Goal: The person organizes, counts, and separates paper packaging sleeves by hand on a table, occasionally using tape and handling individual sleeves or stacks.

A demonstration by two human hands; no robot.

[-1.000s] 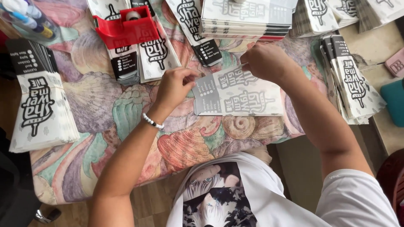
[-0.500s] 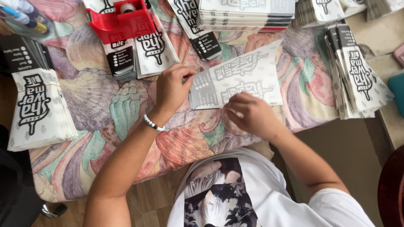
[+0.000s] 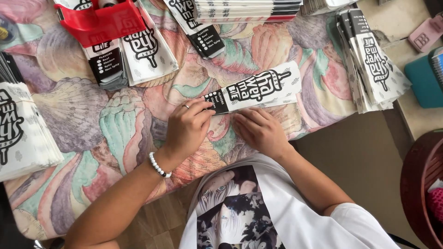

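Left hand (image 3: 188, 125) presses its fingertips flat on the dark end of a folded white paper sleeve with bold black lettering (image 3: 256, 88), gripping nothing. Right hand (image 3: 258, 131) lies open, palm down, along the sleeve's near edge on the shell-patterned worktop (image 3: 92, 115).

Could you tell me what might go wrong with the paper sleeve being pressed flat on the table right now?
1. The paper sleeve lies tilted, and only the left hand pins its dark end; the right hand pressing its lower edge could skew the crease.
2. The patterned cloth underneath looks soft, so the fold may come out uneven.
3. The sleeve's far end could slide toward the stack at right.
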